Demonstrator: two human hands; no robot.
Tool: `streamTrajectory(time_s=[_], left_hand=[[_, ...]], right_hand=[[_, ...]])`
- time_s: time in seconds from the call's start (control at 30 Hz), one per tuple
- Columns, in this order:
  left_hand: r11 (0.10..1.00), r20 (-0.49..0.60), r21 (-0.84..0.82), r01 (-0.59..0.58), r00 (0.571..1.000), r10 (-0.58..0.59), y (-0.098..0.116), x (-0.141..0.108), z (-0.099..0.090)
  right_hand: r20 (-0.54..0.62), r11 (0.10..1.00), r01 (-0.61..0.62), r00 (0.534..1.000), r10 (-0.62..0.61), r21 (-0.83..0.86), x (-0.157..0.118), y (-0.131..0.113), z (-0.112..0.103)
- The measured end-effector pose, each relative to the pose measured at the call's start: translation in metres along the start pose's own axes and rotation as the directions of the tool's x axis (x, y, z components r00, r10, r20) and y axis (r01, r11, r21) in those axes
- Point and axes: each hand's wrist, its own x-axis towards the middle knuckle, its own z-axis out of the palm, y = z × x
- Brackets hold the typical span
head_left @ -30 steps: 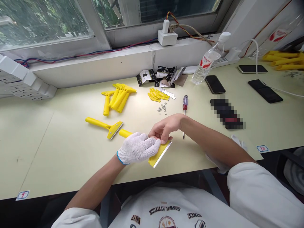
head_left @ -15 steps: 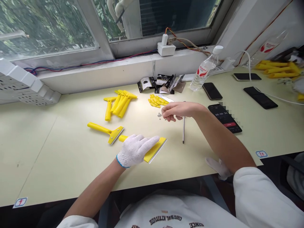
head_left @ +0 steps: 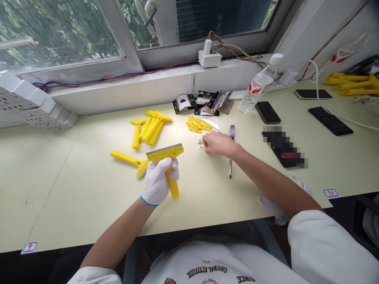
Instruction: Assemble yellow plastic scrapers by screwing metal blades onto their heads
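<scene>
Two hands, mine, above a pale desk (head_left: 91, 201). Gloved L hand (head_left: 164, 169) is wrapped firmly round the grip of a yellow scraper (head_left: 166, 152), held up in front of me w/ blade edge toward the window (head_left: 68, 35). ½ sec ago that edge pointed R & down; it's since swung round. Bare R hand (head_left: 209, 142) has moved in, fingers now curled beside loose silver screws (head_left: 200, 142); can't tell if it's pinching one. So, I'd judge, L is only steadying the tool while R deals w/ hardware. Screwdriver (head_left: 232, 132) lies partly hidden by my R wrist; 2nd scraper (head_left: 126, 158) lies L of the glove, approx. alongside.
</scene>
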Motion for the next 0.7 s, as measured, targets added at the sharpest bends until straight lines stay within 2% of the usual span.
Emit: streamTrajectory(time_s=[0.13, 0.27, 0.37, 0.5, 0.6, 0.7], left_hand=[[0.971, -0.021, -0.158, 0.18, 0.982, -0.186, -0.007, 0.007, 0.004], [0.937, -0.022, -0.207, 0.281, 0.956, -0.291, -0.017, 0.005, 0.007], [0.93, -0.012, -0.207, 0.305, 0.949, -0.314, -0.02, 0.002, 0.011], [0.945, -0.004, -0.157, 0.286, 0.957, -0.29, -0.023, 0.001, 0.015], [0.965, -0.031, -0.048, 0.258, 0.965, -0.259, -0.028, 0.001, 0.015], [0.964, -0.038, 0.06, 0.259, 0.966, -0.257, -0.034, 0.002, 0.014]], right_hand=[[0.006, 1.0, 0.015, 1.0, -0.015, -0.012, 0.001, -0.005, 0.007], [0.059, 0.994, 0.103, 0.993, -0.104, 0.026, 0.005, -0.002, 0.003], [0.027, 0.953, 0.213, 0.974, -0.224, 0.216, -0.006, 0.0, -0.013], [-0.095, 0.809, 0.343, 0.935, -0.34, 0.478, -0.032, -0.004, -0.034], [-0.122, 0.725, 0.437, 0.887, -0.446, 0.532, -0.041, -0.012, -0.033], [-0.17, 0.699, 0.556, 0.822, -0.544, 0.45, -0.036, -0.021, -0.021]])
